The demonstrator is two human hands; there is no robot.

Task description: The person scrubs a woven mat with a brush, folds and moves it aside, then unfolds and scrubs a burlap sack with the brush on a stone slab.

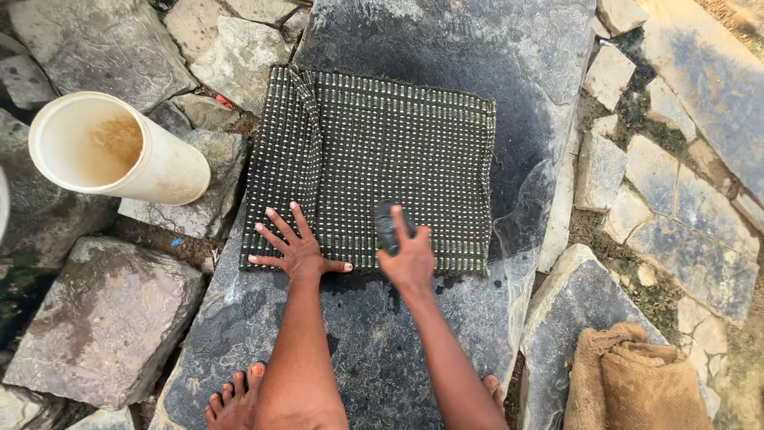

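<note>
A dark woven mat [374,167] with rows of pale flecks lies spread in the middle of the frame on a big, wet, dark stone slab [446,48]. Its left edge is folded into a ridge that runs from the upper left corner downward.

At the upper left of the frame a cream bucket [119,151] lies tipped on its side, mouth toward the camera, with muddy water inside; it rests on pale rough stones [103,318] just beside the mat's left edge, not touching it as far as can be seen. A small red scrap [224,101] shows in a gap between stones above the bucket. At the lower right a brown burlap sack [637,382] sits crumpled against a grey stone. Flat paving stones [700,231] with dirt-filled gaps fill the right side.

Nothing lies on the mat besides the hands. The left hand [294,251] is pressed flat on the mat's lower left corner, fingers spread wide, holding nothing. The right hand [410,259] is closed around a dark brush [388,223] at the mat's lower edge, the brush's end pointing up the frame onto the weave. Both forearms reach straight up from the bottom centre, close together. Bare toes [235,394] rest on the slab at the bottom, left of the arms.
</note>
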